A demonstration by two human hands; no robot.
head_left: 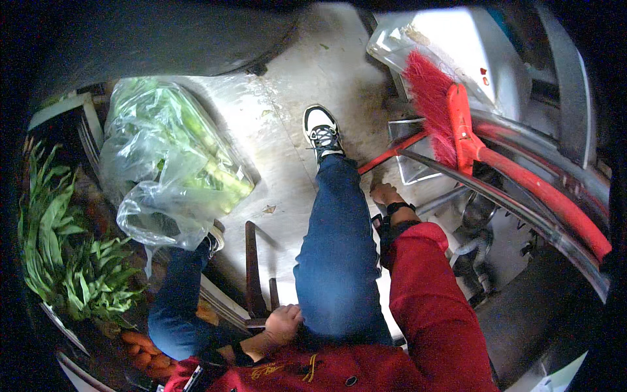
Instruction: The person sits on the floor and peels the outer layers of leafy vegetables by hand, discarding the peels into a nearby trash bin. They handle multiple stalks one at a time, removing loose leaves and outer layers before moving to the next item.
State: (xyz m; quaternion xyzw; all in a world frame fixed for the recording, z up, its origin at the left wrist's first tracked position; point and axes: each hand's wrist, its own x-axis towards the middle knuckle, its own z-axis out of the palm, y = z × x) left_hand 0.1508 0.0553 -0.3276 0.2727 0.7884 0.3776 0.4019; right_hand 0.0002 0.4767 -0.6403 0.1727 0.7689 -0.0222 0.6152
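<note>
My left hand rests against my thigh in blue jeans, its fingers curled; what, if anything, is inside them is hidden. Down at the right of my leg, my right hand reaches low beside the knee, near a red bar; whether it grips anything does not show. A red broom with magenta bristles leans close by at the right, its head up. On the floor at the left lies a clear plastic bag of green stalked vegetables.
Leafy greens and carrots fill a crate at the far left. A wooden stool stands between my legs. Metal tubing crosses the right side, with a plastic-wrapped white container above. A large dark rounded object overhangs the top left.
</note>
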